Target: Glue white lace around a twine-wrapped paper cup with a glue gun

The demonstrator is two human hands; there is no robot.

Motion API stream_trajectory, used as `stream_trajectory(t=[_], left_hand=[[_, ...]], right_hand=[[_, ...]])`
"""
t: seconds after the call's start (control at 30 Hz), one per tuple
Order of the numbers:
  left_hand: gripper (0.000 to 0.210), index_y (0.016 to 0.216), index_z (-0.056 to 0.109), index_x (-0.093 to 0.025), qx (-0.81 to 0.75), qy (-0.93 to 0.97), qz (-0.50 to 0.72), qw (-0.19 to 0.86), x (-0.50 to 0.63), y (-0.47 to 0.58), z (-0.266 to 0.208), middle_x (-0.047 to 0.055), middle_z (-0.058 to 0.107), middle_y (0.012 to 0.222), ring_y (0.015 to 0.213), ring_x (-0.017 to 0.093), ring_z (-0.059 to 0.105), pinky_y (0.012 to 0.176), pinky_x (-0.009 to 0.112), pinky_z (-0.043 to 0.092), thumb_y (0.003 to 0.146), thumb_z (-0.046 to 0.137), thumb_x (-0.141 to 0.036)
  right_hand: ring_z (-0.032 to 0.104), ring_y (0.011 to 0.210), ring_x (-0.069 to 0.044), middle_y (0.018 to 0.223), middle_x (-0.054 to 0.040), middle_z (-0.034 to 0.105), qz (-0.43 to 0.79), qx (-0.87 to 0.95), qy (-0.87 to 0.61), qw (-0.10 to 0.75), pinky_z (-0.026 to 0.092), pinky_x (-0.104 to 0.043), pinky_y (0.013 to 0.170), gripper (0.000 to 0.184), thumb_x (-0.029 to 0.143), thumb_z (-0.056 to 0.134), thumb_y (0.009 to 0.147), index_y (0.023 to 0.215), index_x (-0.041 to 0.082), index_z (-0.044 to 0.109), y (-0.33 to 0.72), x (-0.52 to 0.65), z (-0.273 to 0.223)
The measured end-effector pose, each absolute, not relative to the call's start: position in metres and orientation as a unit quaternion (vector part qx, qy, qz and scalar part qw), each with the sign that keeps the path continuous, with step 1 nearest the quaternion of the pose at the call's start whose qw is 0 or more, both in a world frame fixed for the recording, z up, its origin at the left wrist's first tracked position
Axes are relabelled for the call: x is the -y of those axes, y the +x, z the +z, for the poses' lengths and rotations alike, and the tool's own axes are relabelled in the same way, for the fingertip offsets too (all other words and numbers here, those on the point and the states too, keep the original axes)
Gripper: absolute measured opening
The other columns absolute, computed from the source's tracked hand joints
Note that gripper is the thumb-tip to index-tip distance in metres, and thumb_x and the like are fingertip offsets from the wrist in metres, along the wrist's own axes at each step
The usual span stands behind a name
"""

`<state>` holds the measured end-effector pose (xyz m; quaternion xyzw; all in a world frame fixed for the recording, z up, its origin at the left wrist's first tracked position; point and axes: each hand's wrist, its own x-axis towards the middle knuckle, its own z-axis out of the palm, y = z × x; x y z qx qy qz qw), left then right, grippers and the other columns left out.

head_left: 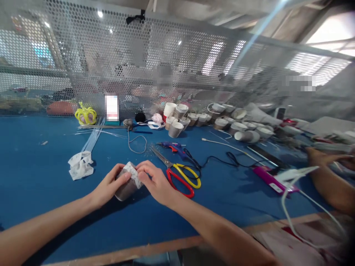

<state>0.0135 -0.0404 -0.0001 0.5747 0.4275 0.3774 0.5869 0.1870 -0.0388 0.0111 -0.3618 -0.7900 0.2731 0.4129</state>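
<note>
My left hand [112, 184] is wrapped around a small grey-brown cup [124, 192], which lies tilted above the blue table. A white patterned piece of cloth or paper [131, 170] covers the cup's upper end, and my left thumb presses on it. On the cup's right side, the fingers of my right hand [154, 181] pinch the edge of that white piece. Scissors [169, 164] with one red and one yellow handle lie just beyond my right hand. A crumpled white piece [81, 165] rests to the left of my left hand.
Behind the scissors lies a blue glue gun [174, 147] with a black cord. Several grey cups [175, 130] stand along the mesh screen [191, 74]. A purple power strip [270, 180] with white cables lies on the right, near another person's arm [330, 181]. A phone [111, 107] stands upright at the back.
</note>
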Motion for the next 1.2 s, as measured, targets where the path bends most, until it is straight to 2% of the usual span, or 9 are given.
stream_trajectory(t=[0.2, 0.4, 0.53, 0.7, 0.83, 0.93, 1.03, 1.1, 1.2], left_hand=[[0.036, 0.098, 0.052, -0.018, -0.417, 0.47, 0.403, 0.665, 0.039, 0.011, -0.006, -0.001, 0.056, 0.084, 0.077, 0.015, 0.051, 0.069, 0.024, 0.039, 0.076, 0.058, -0.046], [0.033, 0.093, 0.054, -0.017, -0.403, 0.416, 0.415, 0.702, 0.04, 0.013, 0.002, -0.002, 0.057, 0.079, 0.074, 0.014, 0.05, 0.063, 0.022, 0.039, 0.076, 0.059, -0.045], [0.034, 0.096, 0.053, -0.017, -0.391, 0.398, 0.415, 0.719, 0.037, 0.012, -0.001, -0.001, 0.057, 0.081, 0.076, 0.014, 0.052, 0.066, 0.023, 0.039, 0.076, 0.059, -0.044], [0.056, 0.105, 0.047, -0.017, -0.339, 0.431, 0.37, 0.75, 0.033, 0.01, -0.01, 0.004, 0.059, 0.09, 0.078, 0.018, 0.057, 0.07, 0.029, 0.042, 0.067, 0.064, -0.054], [0.065, 0.11, 0.042, -0.015, -0.315, 0.447, 0.322, 0.773, 0.033, 0.009, -0.009, 0.006, 0.059, 0.087, 0.069, 0.018, 0.058, 0.066, 0.031, 0.044, 0.062, 0.072, -0.047], [0.068, 0.114, 0.042, -0.015, -0.325, 0.46, 0.338, 0.754, 0.033, 0.009, -0.007, 0.009, 0.058, 0.098, 0.074, 0.018, 0.057, 0.069, 0.031, 0.044, 0.063, 0.071, -0.049], [0.074, 0.118, 0.042, -0.015, -0.351, 0.508, 0.332, 0.713, 0.035, 0.008, -0.006, 0.01, 0.057, 0.107, 0.086, 0.022, 0.055, 0.076, 0.032, 0.042, 0.061, 0.071, -0.052], [0.078, 0.12, 0.042, -0.014, -0.366, 0.538, 0.327, 0.685, 0.036, 0.007, -0.004, 0.01, 0.056, 0.11, 0.094, 0.025, 0.052, 0.082, 0.033, 0.041, 0.058, 0.072, -0.052], [0.087, 0.125, 0.039, -0.015, -0.382, 0.548, 0.345, 0.66, 0.035, 0.004, 0.002, 0.012, 0.055, 0.117, 0.104, 0.028, 0.048, 0.088, 0.035, 0.039, 0.054, 0.076, -0.049]], right_hand=[[0.055, 0.081, -0.016, 0.082, -0.0066, 0.057, 0.267, 0.789, -0.367, 0.413, 0.045, -0.03, 0.075, 0.034, 0.045, 0.042, 0.087, 0.065, 0.019, 0.049, 0.183, 0.034, 0.011], [0.055, 0.089, -0.017, 0.084, -0.0078, 0.058, 0.286, 0.773, -0.359, 0.439, 0.044, -0.031, 0.079, 0.044, 0.047, 0.028, 0.091, 0.07, 0.018, 0.053, 0.184, 0.031, 0.012], [0.056, 0.087, -0.017, 0.087, -0.0078, 0.057, 0.28, 0.781, -0.367, 0.42, 0.045, -0.03, 0.078, 0.036, 0.047, 0.04, 0.087, 0.068, 0.018, 0.052, 0.184, 0.031, 0.012], [0.056, 0.084, -0.016, 0.083, -0.0067, 0.056, 0.3, 0.768, -0.386, 0.414, 0.045, -0.029, 0.076, 0.038, 0.048, 0.041, 0.086, 0.064, 0.018, 0.05, 0.185, 0.028, 0.012], [0.056, 0.089, -0.017, 0.084, -0.0084, 0.058, 0.306, 0.762, -0.358, 0.445, 0.045, -0.031, 0.079, 0.046, 0.053, 0.03, 0.089, 0.071, 0.018, 0.055, 0.191, 0.025, 0.016], [0.054, 0.094, -0.018, 0.085, -0.0086, 0.058, 0.28, 0.77, -0.349, 0.455, 0.044, -0.033, 0.082, 0.045, 0.051, 0.029, 0.09, 0.077, 0.018, 0.056, 0.192, 0.025, 0.018], [0.054, 0.091, -0.018, 0.07, -0.0041, 0.056, 0.244, 0.801, -0.317, 0.445, 0.046, -0.032, 0.079, 0.033, 0.044, 0.042, 0.088, 0.066, 0.02, 0.049, 0.19, 0.026, 0.019], [0.054, 0.091, -0.019, 0.065, -0.0026, 0.056, 0.222, 0.816, -0.291, 0.448, 0.045, -0.033, 0.08, 0.032, 0.041, 0.042, 0.089, 0.065, 0.021, 0.048, 0.19, 0.028, 0.02], [0.051, 0.101, -0.021, 0.094, -0.0077, 0.061, 0.2, 0.809, -0.283, 0.475, 0.042, -0.039, 0.089, 0.035, 0.053, 0.041, 0.084, 0.089, 0.021, 0.054, 0.194, 0.028, 0.023]])
